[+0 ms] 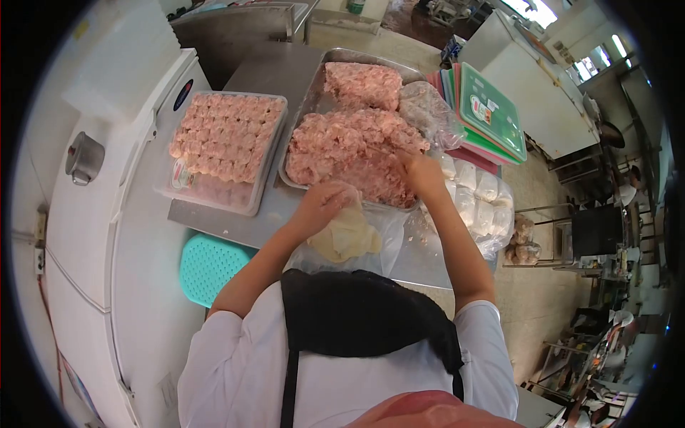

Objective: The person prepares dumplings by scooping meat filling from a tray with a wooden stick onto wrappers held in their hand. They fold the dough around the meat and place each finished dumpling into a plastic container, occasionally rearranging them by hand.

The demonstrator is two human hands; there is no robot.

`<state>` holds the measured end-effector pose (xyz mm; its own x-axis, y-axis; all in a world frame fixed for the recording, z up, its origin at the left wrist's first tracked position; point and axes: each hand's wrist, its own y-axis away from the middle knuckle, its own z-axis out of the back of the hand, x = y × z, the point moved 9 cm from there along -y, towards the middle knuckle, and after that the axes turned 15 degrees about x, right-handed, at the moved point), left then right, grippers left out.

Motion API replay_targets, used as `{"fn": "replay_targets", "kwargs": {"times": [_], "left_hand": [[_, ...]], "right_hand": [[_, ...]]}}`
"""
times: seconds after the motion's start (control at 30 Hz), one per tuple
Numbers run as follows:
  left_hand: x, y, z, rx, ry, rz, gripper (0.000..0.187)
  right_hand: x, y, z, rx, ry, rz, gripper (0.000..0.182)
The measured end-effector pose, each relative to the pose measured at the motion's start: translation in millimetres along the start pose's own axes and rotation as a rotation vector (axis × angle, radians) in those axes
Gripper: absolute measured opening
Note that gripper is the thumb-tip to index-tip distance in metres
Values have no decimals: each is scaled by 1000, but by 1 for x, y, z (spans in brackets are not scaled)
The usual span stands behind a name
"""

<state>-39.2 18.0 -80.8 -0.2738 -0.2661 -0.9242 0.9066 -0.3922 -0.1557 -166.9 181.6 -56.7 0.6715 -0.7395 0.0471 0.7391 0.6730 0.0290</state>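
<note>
My left hand (330,205) is curled closed around a thin, pale dough wrapper (350,197). Just below it, a loose stack of similar wrappers (345,239) lies on a clear plastic bag (391,239). Fingers bent, my right hand (422,175) reaches to the right side of the ground meat (349,153), which is heaped in a metal tray (287,176). A thin, stick-like shape shows at its fingertips; I cannot tell what it is. Rows of small filled dumplings (227,133) sit in a clear plastic container (251,203) to the left.
Green, red and pink lids (492,107) are stacked at the right, beside a bagged lump (427,114). Below them sit bagged white packs (477,192). A turquoise stool (211,267) stands under the table's left edge, next to a white freezer (153,271).
</note>
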Motion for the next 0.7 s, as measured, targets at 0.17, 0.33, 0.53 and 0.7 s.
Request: {"fn": "replay_targets", "kwargs": {"times": [0.17, 0.33, 0.53, 0.7], "left_hand": [[28, 16, 0, -17, 49, 115, 22], [24, 24, 4, 49, 116, 183, 23], [42, 25, -3, 86, 137, 216, 21], [46, 29, -3, 51, 139, 221, 20]], "right_hand": [[1, 18, 34, -15, 13, 55, 20], [14, 6, 54, -30, 68, 79, 18], [34, 13, -7, 81, -71, 259, 24], [13, 19, 30, 216, 91, 141, 24]]}}
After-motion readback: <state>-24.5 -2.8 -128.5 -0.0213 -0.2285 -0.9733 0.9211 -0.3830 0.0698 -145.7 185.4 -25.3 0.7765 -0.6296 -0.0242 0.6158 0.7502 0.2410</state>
